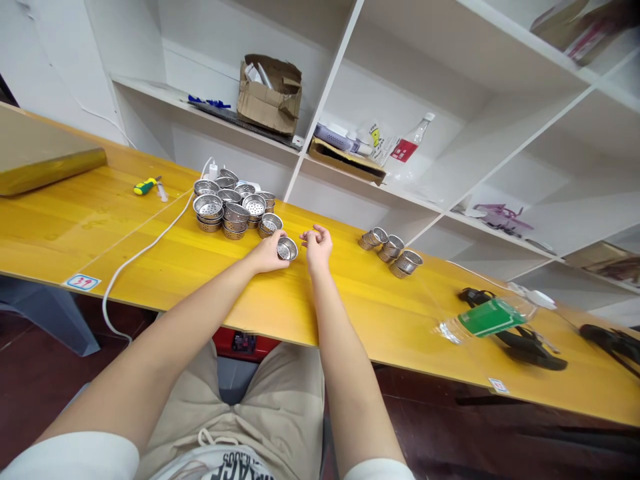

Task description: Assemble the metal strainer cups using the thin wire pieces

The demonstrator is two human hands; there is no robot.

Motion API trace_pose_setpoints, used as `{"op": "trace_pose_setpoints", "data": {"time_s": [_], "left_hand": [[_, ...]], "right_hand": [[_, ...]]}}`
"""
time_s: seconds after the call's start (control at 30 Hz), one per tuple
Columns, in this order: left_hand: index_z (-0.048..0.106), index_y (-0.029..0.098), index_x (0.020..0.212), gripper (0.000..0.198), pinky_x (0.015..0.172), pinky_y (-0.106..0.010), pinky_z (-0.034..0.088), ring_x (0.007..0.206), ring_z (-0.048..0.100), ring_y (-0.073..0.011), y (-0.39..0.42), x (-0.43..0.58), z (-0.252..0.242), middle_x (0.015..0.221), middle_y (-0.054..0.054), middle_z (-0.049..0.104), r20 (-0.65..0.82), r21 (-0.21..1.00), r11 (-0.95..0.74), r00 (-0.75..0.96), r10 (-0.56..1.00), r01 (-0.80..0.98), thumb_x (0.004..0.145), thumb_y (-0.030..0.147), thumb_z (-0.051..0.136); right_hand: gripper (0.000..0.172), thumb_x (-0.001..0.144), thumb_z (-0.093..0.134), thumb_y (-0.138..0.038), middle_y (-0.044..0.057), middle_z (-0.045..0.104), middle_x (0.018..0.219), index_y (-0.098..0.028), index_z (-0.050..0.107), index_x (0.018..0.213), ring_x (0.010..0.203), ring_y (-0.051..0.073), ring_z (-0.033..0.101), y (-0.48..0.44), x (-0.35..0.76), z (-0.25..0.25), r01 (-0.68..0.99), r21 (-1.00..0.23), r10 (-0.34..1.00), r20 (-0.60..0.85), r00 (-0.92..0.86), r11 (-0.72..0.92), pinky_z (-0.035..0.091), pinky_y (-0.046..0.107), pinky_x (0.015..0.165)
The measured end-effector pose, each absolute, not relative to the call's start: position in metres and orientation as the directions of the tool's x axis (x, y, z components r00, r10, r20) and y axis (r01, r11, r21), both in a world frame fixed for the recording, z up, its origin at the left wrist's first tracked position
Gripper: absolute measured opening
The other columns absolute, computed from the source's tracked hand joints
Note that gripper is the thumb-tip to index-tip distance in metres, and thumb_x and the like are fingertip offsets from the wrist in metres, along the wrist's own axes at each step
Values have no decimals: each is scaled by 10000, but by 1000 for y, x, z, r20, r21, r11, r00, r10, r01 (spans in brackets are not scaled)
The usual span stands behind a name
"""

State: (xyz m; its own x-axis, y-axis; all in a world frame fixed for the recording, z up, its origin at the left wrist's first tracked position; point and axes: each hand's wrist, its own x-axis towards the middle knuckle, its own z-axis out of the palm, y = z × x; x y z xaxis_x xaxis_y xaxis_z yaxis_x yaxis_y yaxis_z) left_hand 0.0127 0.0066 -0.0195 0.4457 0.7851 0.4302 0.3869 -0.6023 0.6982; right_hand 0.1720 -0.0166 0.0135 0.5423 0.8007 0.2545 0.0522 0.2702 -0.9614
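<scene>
Metal cup (287, 249) in left grip (269, 255), near right grip (319, 248).

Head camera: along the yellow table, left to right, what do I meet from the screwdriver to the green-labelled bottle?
Screwdriver, big cluster of metal cups, left hand holding a cup, right hand, smaller group of metal cups, green-labelled bottle.

Numbered sticker (81, 283) on the near edge of the table (280, 303), toward its left end: reads "39". Second sticker (498, 385), same edge toward the table's right end — number too small to make out with certainty. Below the table's near edge, shirt (240, 465): dark capitals, small line ending "ICIOUS", larger line ending "AGE". Green-labelled bottle (493, 317) on the table; red-labelled bottle (406, 148) above it — lettering illegible on both.
</scene>
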Motion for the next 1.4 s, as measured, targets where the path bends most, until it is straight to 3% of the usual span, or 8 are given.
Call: {"op": "trace_pose_setpoints", "data": {"time_s": [0.17, 0.5, 0.87, 1.4], "left_hand": [[537, 180, 1276, 684, 915, -369, 541, 1029, 697, -276, 6, 12, -18, 1165, -100, 709, 460, 696, -618, 434, 775, 366, 670, 374, 790], [573, 178, 1249, 630, 863, -355, 539, 982, 698, -265, 8, 13, -20, 1114, -89, 716, 494, 677, -645, 430, 756, 355, 692, 396, 768], [564, 170, 1297, 686, 911, -384, 545, 1065, 694, -297, 11, 12, -22, 1170, -113, 715, 482, 676, -630, 417, 771, 384, 671, 366, 767], [567, 169, 1286, 673, 906, -378, 537, 1033, 692, -285, 11, 11, -22, 1149, -105, 713, 501, 661, -657, 437, 747, 364, 673, 376, 751]], "right_hand": [[273, 848, 572, -190, -26, 668, 800, -196, 509, 1114, 675, 110, 653, -20, 165, 15, -30, -948, 841, 267, 471, 318, 457, 184, 550], [153, 839, 580, -125, -56, 609, 682, -179, 565, 981, 497, 78, 563, -18, 163, 15, -136, -978, 928, 98, 359, 156, 439, 182, 464], [83, 875, 566, -97, -64, 577, 605, -158, 614, 906, 442, 75, 522, -22, 162, 19, -93, -993, 937, 30, 348, 67, 403, 181, 410], [37, 894, 623, -123, -63, 572, 601, -157, 622, 878, 430, 73, 521, -24, 161, 20, -13, -999, 930, 39, 366, 47, 404, 175, 395]]}}
